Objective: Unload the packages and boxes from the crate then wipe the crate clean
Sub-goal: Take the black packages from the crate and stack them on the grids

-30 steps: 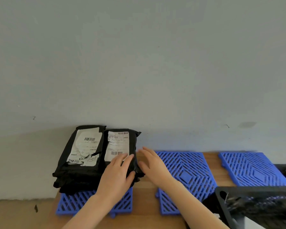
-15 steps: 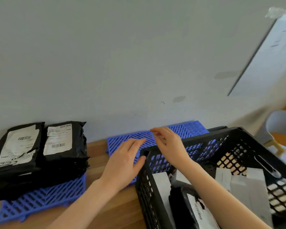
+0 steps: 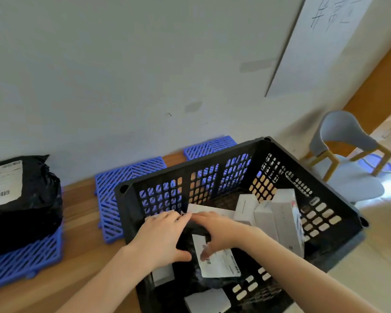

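A black slotted crate [image 3: 235,152] sits on the wooden table at the right. Inside it lies a black plastic package [image 3: 190,276] with a white barcode label [image 3: 221,265], and both hands are down in the crate on it. My left hand [image 3: 158,240] grips its left side, thumb curled underneath. My right hand [image 3: 219,233] curls over its top, fingertips on the label. Several white boxes [image 3: 280,213] stand upright against the crate's right wall, and another white box [image 3: 208,301] lies near the front. Black labelled packages [image 3: 32,199] are stacked at the far left.
The stack rests on a blue grid mat [image 3: 20,263]. Two more blue mats [image 3: 122,177] [image 3: 210,146] lie along the wall behind the crate. A grey chair [image 3: 343,141] stands on the floor to the right, beyond the table edge. A white board [image 3: 325,41] leans on the wall.
Both hands left the stacked packages at the left, passed over the crate rim and dropped inside onto the black package. The view swung right and down.
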The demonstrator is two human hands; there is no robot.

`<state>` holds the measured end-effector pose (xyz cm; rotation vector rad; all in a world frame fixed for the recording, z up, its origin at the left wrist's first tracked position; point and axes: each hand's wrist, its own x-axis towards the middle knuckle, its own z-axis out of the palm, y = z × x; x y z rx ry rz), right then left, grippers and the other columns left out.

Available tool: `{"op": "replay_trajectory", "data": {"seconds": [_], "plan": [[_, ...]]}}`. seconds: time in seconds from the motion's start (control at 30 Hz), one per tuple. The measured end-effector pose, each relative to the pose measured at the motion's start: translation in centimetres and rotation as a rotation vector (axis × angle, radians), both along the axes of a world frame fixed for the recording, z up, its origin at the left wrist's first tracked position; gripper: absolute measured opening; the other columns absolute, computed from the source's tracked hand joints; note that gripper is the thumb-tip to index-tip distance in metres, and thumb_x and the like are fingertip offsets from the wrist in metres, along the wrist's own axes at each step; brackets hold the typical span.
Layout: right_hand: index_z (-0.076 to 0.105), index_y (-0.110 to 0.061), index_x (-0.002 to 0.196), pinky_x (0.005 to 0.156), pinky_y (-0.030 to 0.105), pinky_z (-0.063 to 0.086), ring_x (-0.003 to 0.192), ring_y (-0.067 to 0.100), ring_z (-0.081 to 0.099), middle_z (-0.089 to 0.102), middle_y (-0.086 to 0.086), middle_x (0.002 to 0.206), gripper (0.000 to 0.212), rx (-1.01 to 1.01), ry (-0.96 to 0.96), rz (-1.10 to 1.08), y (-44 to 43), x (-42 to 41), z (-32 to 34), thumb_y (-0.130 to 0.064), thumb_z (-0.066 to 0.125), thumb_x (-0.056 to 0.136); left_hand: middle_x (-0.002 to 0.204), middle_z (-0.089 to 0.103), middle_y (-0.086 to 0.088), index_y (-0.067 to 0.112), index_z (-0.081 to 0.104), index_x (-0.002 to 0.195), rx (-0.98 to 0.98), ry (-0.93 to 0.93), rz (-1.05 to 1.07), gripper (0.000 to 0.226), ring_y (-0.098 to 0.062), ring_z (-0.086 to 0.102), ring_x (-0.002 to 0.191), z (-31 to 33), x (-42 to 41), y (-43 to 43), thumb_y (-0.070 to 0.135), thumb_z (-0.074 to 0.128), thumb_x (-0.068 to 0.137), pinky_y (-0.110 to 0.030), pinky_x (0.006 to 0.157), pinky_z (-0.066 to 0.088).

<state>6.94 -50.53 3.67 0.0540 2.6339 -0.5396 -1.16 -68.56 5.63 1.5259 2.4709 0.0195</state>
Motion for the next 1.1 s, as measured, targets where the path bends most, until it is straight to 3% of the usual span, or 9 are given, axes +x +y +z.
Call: {"op": "replay_trajectory", "data": {"seconds": [0.13, 0.2, 0.3, 0.5, 0.63, 0.8, 0.93, 1.03, 1.1], "plan": [[-0.018, -0.041, 0.147, 0.112, 0.065, 0.000, 0.147, 0.025, -0.006, -0.008, -0.006, 0.161, 0.134, 0.023, -0.256, 0.149, -0.9, 1.1, -1.8, -0.050, 0.085, 0.061, 0.158, 0.025, 0.007, 0.029, 0.007, 0.156, 0.012, 0.052, 0.066, 0.096, -0.014, 0.026, 0.143, -0.6, 0.7, 0.1, 0.060, 0.059, 0.082, -0.033, 0.112, 0.027], [-0.025, -0.041, 0.145, 0.110, 0.068, -0.003, 0.147, 0.026, -0.009, -0.008, -0.002, 0.161, 0.139, 0.014, -0.282, 0.174, -1.3, 1.3, -2.2, -0.048, 0.086, 0.061, 0.158, 0.024, 0.011, 0.031, 0.007, 0.156, 0.026, 0.031, 0.099, 0.093, -0.012, 0.025, 0.143, -0.6, 0.7, 0.1, 0.059, 0.058, 0.084, -0.032, 0.113, 0.026], [-0.020, -0.038, 0.147, 0.110, 0.069, 0.000, 0.145, 0.031, 0.007, 0.012, 0.004, 0.157, 0.136, 0.036, -0.215, 0.212, -1.4, 1.3, -2.2, -0.049, 0.085, 0.060, 0.155, 0.028, 0.014, 0.032, 0.006, 0.156, 0.055, 0.018, 0.135, 0.091, -0.009, 0.028, 0.141, -0.4, 0.7, 0.0, 0.058, 0.057, 0.085, -0.030, 0.110, 0.031], [-0.005, -0.033, 0.149, 0.108, 0.061, 0.025, 0.129, 0.032, 0.034, 0.032, 0.008, 0.141, 0.124, 0.069, 0.021, 0.131, -0.9, 0.9, -1.9, -0.055, 0.080, 0.060, 0.150, 0.032, 0.016, 0.033, 0.007, 0.156, 0.168, 0.039, 0.220, 0.088, -0.006, 0.031, 0.138, 0.2, 0.7, 0.0, 0.058, 0.056, 0.087, -0.026, 0.105, 0.036], [-0.007, -0.036, 0.148, 0.109, 0.051, 0.030, 0.129, 0.025, 0.032, 0.030, 0.000, 0.140, 0.123, -0.044, 0.132, -0.048, 0.1, 0.1, -0.4, -0.061, 0.074, 0.059, 0.148, 0.033, 0.018, 0.035, 0.015, 0.154, 0.276, 0.043, 0.295, 0.080, -0.004, 0.033, 0.136, 1.0, 0.3, -0.5, 0.055, 0.057, 0.089, -0.021, 0.101, 0.038], [-0.010, -0.043, 0.147, 0.105, 0.034, 0.035, 0.128, 0.014, 0.031, 0.032, -0.008, 0.135, 0.129, -0.280, 0.284, -0.319, 0.9, -0.5, 1.9, -0.066, 0.075, 0.053, 0.132, 0.045, 0.020, 0.031, 0.044, 0.141, 0.586, 0.011, 0.392, 0.058, -0.005, 0.048, 0.123, 2.5, -0.7, -1.4, 0.059, 0.043, 0.090, -0.021, 0.086, 0.045], [-0.007, -0.045, 0.148, 0.096, 0.025, 0.036, 0.119, 0.007, 0.036, 0.035, -0.018, 0.120, 0.129, -0.382, 0.446, -0.491, 0.0, -1.4, 4.2, -0.067, 0.076, 0.051, 0.130, 0.042, 0.026, 0.033, 0.041, 0.141, 0.787, -0.059, 0.357, 0.057, 0.002, 0.046, 0.120, 3.1, -1.3, -2.5, 0.064, 0.030, 0.095, -0.009, 0.084, 0.039], [-0.004, -0.045, 0.148, 0.091, 0.016, 0.031, 0.113, -0.002, 0.030, 0.030, -0.026, 0.116, 0.129, -0.434, 0.576, -0.588, -1.4, -2.7, 6.1, -0.066, 0.075, 0.049, 0.132, 0.045, 0.018, 0.028, 0.041, 0.142, 0.914, -0.094, 0.325, 0.057, 0.000, 0.048, 0.121, 3.3, -1.5, -3.3, 0.061, 0.041, 0.094, -0.005, 0.095, 0.036], [-0.005, -0.044, 0.149, 0.098, 0.022, 0.031, 0.119, 0.003, 0.031, 0.032, -0.018, 0.122, 0.130, -0.449, 0.618, -0.633, -2.6, -3.8, 7.3, -0.066, 0.076, 0.049, 0.131, 0.046, 0.015, 0.030, 0.034, 0.146, 0.976, -0.109, 0.331, 0.064, 0.000, 0.049, 0.122, 3.2, -1.7, -3.8, 0.054, 0.054, 0.090, -0.005, 0.097, 0.036]]}}
